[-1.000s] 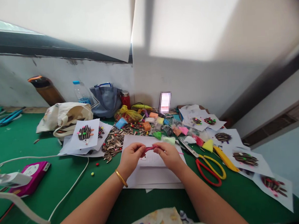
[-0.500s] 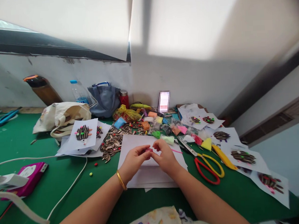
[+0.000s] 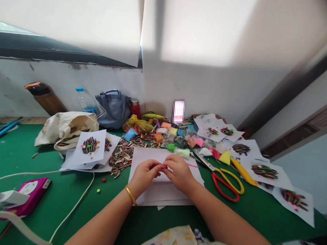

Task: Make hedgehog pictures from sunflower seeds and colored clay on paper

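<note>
My left hand (image 3: 144, 174) and my right hand (image 3: 178, 171) meet over a stack of white paper (image 3: 166, 189) on the green table (image 3: 41, 167). Both pinch a small piece of pink-red clay (image 3: 163, 167) between their fingertips; most of it is hidden by the fingers. A gold bangle sits on my left wrist. A pile of sunflower seeds (image 3: 123, 156) lies just beyond my left hand. Small bags of coloured clay (image 3: 175, 136) lie behind the paper.
Red and yellow scissors (image 3: 227, 183) lie right of the paper. Sheets with seed hedgehogs (image 3: 90, 147) lie at left and along the right (image 3: 264, 170). Bags, bottles and a flask stand by the wall. A white cable (image 3: 75, 207) and a pink packet (image 3: 31, 193) lie at left.
My hands have come together: the pink clay, stretched between them a second ago, is now bunched and nearly hidden between the fingertips. The view shifted slightly.
</note>
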A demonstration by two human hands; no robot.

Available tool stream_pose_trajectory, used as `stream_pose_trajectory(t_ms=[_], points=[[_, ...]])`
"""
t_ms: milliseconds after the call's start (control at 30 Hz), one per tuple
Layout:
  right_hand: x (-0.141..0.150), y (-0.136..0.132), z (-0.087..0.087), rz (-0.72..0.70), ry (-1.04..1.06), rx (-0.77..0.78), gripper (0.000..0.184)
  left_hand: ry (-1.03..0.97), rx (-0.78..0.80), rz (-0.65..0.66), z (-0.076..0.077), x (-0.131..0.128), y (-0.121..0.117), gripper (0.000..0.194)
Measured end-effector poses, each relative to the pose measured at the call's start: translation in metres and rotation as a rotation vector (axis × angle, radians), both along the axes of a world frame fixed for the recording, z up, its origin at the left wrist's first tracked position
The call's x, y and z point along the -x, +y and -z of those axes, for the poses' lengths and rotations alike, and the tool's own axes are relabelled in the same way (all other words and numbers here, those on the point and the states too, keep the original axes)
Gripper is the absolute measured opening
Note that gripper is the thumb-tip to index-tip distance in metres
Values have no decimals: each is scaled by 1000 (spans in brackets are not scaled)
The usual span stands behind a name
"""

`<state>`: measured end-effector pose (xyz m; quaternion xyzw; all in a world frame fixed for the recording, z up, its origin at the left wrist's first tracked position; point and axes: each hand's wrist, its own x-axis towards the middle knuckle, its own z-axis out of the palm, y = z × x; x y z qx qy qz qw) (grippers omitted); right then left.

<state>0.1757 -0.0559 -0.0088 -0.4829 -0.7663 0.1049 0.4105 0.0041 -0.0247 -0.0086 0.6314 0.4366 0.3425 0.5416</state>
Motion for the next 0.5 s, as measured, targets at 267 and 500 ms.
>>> stream_pose_trajectory(t_ms=[267,500], points=[[-22,9,-2,52,181,67,20,-76,26,-213,-14,7,9,32],[-17,12,7,16,613,344,28,-163,121,-248,-11,9,10,43]])
